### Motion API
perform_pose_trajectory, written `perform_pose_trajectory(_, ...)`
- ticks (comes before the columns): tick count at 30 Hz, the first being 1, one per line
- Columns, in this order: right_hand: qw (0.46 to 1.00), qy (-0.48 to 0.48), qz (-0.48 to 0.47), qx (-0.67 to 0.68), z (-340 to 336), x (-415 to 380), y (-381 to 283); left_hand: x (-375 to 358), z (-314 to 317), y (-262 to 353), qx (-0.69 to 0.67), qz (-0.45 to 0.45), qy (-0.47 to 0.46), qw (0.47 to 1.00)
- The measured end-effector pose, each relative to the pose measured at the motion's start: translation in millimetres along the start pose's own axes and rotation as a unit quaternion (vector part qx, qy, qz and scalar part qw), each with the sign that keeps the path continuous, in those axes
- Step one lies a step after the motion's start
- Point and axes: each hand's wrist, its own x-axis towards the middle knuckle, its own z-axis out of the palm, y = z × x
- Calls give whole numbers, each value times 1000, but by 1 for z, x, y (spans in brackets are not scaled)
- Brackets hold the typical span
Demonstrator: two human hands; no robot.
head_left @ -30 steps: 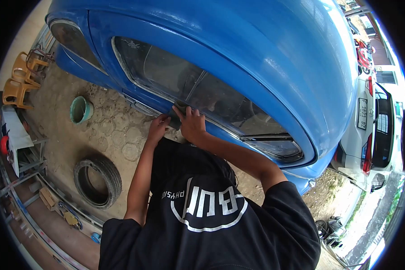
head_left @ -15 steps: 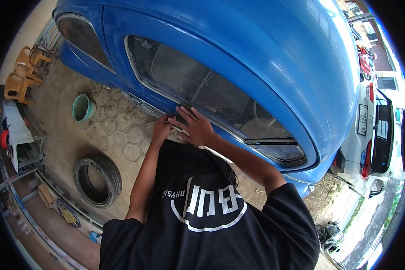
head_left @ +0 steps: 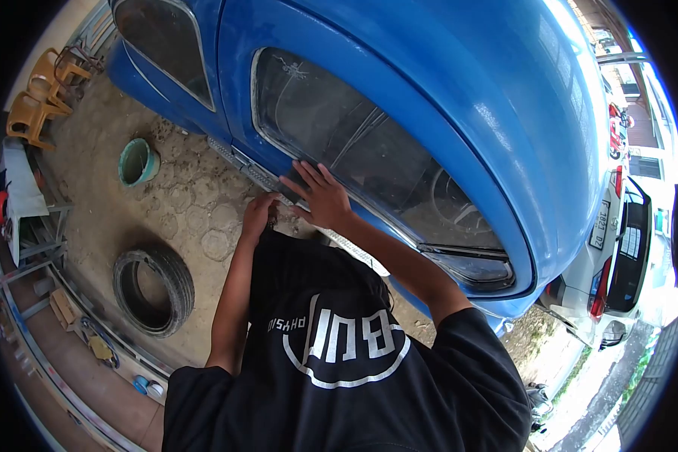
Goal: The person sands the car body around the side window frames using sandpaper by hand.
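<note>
Straight ahead is a blue car (head_left: 505,151), its side and long window facing me. My right hand (head_left: 325,197) lies on the door below the window, fingers stretched over a dark grey sheet of sandpaper (head_left: 294,183) and holding it against the blue panel. To its left, close to the lower edge of the sandpaper, is my left hand (head_left: 259,216). Its fingers are curled, and what they hold, if anything, is hidden. The running board (head_left: 252,172) runs along the car below both hands.
A worn tyre (head_left: 154,290) and a green bucket (head_left: 138,163) stand on the dirt floor to the left. Yellow plastic chairs (head_left: 32,117) are behind them. A metal frame (head_left: 34,275) lines the left side. A white car (head_left: 599,264) is parked at right.
My hands have drawn a little apart, uncovering more of the sandpaper. The left hand has shifted slightly left and down. My view has turned somewhat, so the car appears further right.
</note>
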Motion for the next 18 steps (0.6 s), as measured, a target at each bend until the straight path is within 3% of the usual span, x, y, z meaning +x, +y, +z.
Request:
perform_pose_trajectory(9, 998, -56, 6, -15, -1, -49, 18, -6, -57, -33, -23, 3, 63, 998)
perform_pose_trajectory(15, 999, 16, 4, -35, 11, 61, -13, -15, -93, -70, -13, -16, 72, 997)
perform_pose_trajectory(18, 999, -17, -4, -37, 3, 34, -3, -11, -120, -91, 4, -38, 99, 994)
